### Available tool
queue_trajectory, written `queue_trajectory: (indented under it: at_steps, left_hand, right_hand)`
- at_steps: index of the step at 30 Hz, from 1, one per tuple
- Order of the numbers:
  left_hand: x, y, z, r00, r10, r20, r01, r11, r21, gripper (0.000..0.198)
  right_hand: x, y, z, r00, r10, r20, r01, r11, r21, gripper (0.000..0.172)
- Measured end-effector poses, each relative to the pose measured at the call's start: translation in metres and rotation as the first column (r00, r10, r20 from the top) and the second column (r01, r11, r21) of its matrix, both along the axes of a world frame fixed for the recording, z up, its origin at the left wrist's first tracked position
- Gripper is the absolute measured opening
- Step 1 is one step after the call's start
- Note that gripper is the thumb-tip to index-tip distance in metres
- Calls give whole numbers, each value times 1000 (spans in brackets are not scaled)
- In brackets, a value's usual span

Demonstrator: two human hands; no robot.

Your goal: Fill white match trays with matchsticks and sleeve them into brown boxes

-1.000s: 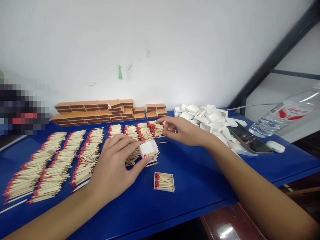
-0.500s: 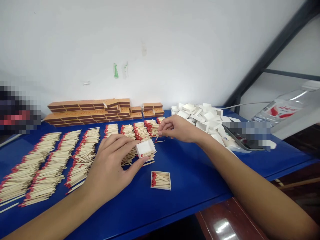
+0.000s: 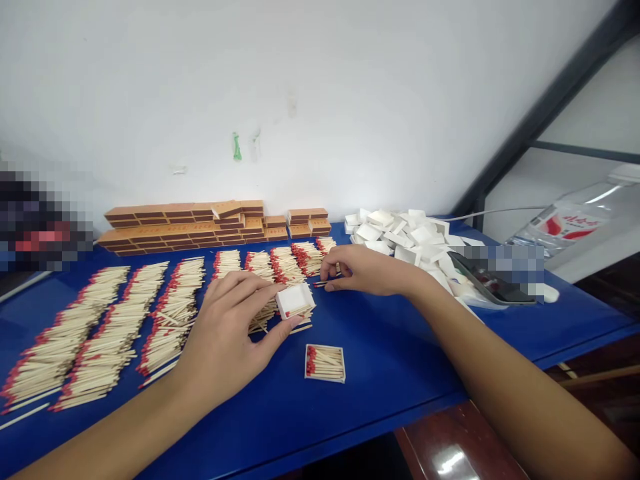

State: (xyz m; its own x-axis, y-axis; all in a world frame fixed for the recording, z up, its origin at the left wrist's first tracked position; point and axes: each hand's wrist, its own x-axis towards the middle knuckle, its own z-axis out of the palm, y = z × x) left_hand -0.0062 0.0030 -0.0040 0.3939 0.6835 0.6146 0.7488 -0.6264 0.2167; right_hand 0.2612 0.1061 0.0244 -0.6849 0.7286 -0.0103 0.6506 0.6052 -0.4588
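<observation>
My left hand grips a small white matchbox tray between thumb and fingers, tilted over the blue table. A few matches lie along its near side, and the rest of its floor is bare. To the right, my right hand is closed in a pinch low over the table, with a red-tipped match at its fingertips. Just beyond those fingers lies a row of matches. Nearer to me, a second tray filled with matches rests flat on the table.
Several long rows of matches cover the left side. Orange-brown matchboxes are stacked along the wall. White trays form a loose heap at the right, beside a dark, partly blurred object. A plastic bottle lies tilted beyond the table.
My right hand has lowered slightly, its fingertips now down at the match lying on the table. My left hand keeps hold of the tray. The whole view has shifted a little.
</observation>
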Motion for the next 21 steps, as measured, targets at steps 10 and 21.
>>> queue_trajectory:
  at_steps: [10,21]
  left_hand:
    - [1,2,1,1000,9,-9,-9,1000,3,27]
    - [-1,3,2,1000,-11,-22,11,1000,12,24]
  right_hand:
    - [-10,-15,9,988,3,-155,-3,1000,-6,8]
    - [-38,-46,8,917,167,-361,-150,986,76,4]
